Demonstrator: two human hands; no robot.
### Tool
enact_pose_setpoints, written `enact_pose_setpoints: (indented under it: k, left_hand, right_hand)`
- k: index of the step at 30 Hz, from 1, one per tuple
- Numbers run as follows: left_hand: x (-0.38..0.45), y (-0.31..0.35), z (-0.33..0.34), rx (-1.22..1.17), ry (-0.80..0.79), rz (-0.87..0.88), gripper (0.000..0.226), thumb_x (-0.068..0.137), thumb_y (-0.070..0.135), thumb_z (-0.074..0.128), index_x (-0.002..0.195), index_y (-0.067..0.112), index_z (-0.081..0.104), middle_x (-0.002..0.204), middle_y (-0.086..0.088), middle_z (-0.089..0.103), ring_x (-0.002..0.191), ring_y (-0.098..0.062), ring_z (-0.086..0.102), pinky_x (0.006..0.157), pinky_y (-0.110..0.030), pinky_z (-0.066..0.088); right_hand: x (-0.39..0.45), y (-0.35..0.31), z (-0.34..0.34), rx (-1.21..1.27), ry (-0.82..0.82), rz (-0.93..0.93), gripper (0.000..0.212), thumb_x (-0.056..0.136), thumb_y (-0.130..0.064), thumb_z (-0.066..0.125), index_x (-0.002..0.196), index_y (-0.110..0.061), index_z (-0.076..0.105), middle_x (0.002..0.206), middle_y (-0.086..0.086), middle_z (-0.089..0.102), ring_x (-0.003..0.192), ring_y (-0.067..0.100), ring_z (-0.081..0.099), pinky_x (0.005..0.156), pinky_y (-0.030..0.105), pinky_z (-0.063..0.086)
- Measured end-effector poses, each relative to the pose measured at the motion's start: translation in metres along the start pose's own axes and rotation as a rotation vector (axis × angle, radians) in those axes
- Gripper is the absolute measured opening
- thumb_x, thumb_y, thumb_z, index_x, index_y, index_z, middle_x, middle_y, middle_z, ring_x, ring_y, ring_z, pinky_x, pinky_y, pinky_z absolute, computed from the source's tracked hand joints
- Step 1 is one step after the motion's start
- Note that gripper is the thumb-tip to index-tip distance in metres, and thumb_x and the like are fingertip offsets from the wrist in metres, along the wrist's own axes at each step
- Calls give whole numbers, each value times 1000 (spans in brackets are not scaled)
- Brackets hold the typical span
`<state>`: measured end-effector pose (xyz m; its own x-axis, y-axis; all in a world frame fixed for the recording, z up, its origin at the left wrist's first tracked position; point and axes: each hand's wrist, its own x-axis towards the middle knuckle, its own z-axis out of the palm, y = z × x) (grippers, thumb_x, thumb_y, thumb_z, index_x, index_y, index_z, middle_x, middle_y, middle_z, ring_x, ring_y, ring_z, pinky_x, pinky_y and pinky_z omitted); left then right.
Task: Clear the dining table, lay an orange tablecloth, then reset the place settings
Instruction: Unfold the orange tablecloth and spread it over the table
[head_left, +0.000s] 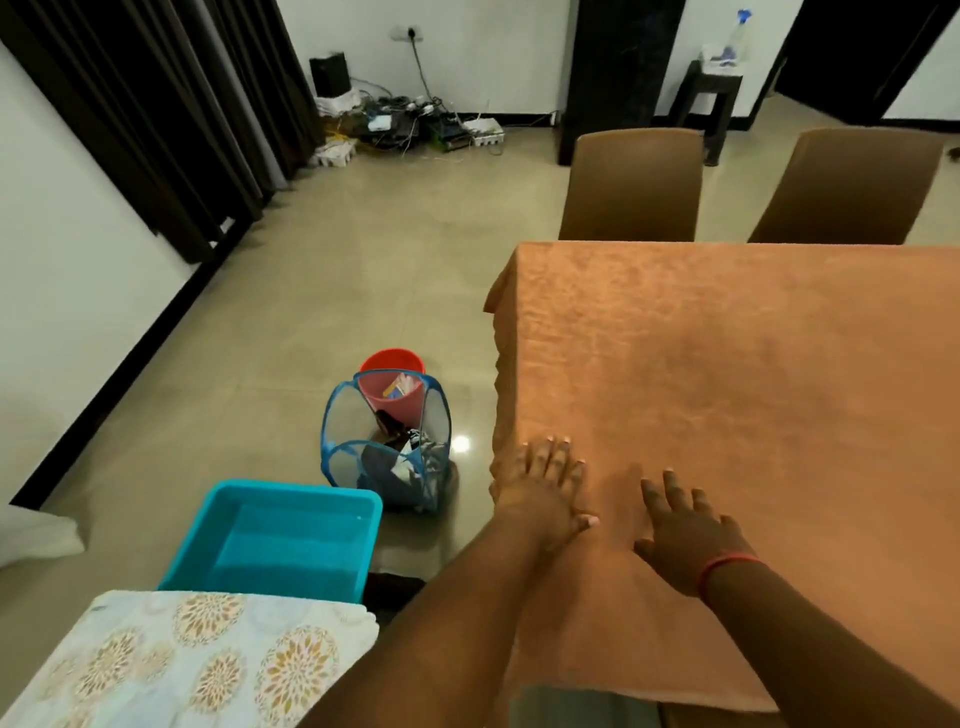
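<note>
I am seeing both hands lying flat on the orange tablecloth (727, 374), which is covering the surface and hanging over its left edge and its near edge. My left hand (545, 493) is resting palm down with its fingers straight and slightly spread, right at the near left corner of the cloth, grasping nothing. My right hand (685, 530) is lying just beside it to the right, fingers also straight and spread, pressing on the cloth and gripping nothing; a red band (724, 569) is sitting on its wrist. The two hands are close together but not touching.

Beyond the hands, at the far edge of the surface, two brown chairs (631, 182) are standing side by side. Left of my left hand, down on the floor, a blue mesh hamper (387, 441) is holding some clothes, with a red bucket (392, 384) just behind it. Nearer to me and farther left, a turquoise tub (275, 535) is sitting next to a folded floral cloth (197, 660). Far off by the wall, a tangle of cables and power strips (410, 119) is lying on the floor.
</note>
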<state>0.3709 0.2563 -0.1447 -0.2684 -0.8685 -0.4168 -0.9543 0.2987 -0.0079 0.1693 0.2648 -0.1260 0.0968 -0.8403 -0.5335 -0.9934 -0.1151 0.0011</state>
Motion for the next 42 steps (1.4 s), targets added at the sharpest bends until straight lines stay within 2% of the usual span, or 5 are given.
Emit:
enact_pose_setpoints:
  k: [8, 23, 30, 36, 42]
  left_hand:
    - [21, -44, 38, -96, 124, 70, 83, 95, 73, 15, 158, 26, -15, 163, -9, -26, 147, -28, -32, 112, -50, -27]
    - [22, -71, 23, -65, 31, 59, 85, 97, 71, 15, 157, 20, -16, 163, -15, -23, 149, -34, -27, 120, -56, -15]
    - [30, -69, -20, 64, 24, 99, 89, 94, 72, 29, 160, 16, 9, 167, -18, -1, 152, -40, -12, 117, -66, -8]
    - [3, -45, 11, 102, -74, 99, 98, 89, 76, 38, 160, 20, 0, 167, -14, -9, 153, -36, -8, 122, -58, 2]
    - [-11, -29, -4, 209, -78, 59, 99, 88, 79, 36, 160, 23, -3, 167, -9, -11, 154, -35, -6, 119, -61, 0]
  right_hand:
    - [89, -47, -44, -11, -23, 14, 98, 89, -56, 60, 155, -36, -10, 164, 2, -19, 151, 39, -1, 116, 61, 19]
    - [102, -87, -41, 0, -91, -10, 97, 91, -57, 57, 155, -33, -12, 164, 5, -19, 151, 40, -5, 120, 56, 16]
    - [79, -48, -61, 27, 34, 16, 96, 89, -65, 51, 155, -33, -10, 164, 1, -17, 151, 37, -2, 116, 63, 17]
    - [32, 6, -5, -44, -158, 8, 107, 83, -64, 62, 156, -32, -9, 164, 6, -16, 150, 42, 3, 118, 57, 21]
    - [3, 23, 3, 83, -61, -16, 98, 89, -61, 56, 156, -30, -8, 165, 3, -13, 151, 38, 0, 117, 59, 21]
